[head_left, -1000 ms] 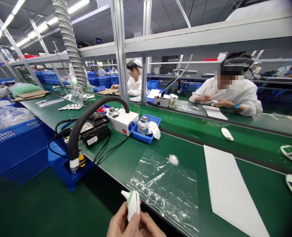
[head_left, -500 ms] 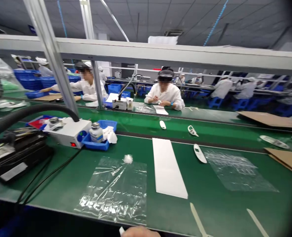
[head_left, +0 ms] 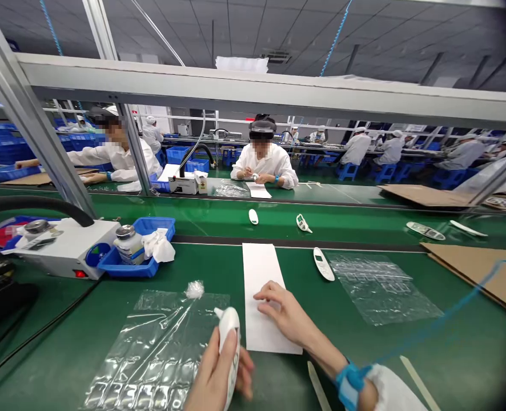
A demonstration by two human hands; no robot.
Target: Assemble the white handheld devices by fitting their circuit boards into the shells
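Note:
My left hand (head_left: 219, 365) is wrapped round a white curved plastic device (head_left: 229, 325) with a small nozzle at its top, held above the right edge of a clear plastic bag (head_left: 150, 348). Over the white paper sheet (head_left: 259, 274) hovers my right hand (head_left: 281, 308), fingers apart and holding nothing. A blue strap (head_left: 350, 383) circles my right wrist. Right of the paper lies a white oblong shell part (head_left: 323, 264), next to a second clear bag (head_left: 381, 288). A small crumpled clear piece (head_left: 195, 289) rests at the first bag's top edge.
At left stand a white box with a red switch (head_left: 71, 245), its black hose, and a blue tray (head_left: 128, 268) with a bottle. Cardboard (head_left: 484, 274) lies at right. Shell parts (head_left: 253, 217) rest on the green strip beyond. A person (head_left: 264, 160) sits opposite.
Both hands have come into view over the table, the left holding the white device. The camera view has turned right, so the table items appear further left.

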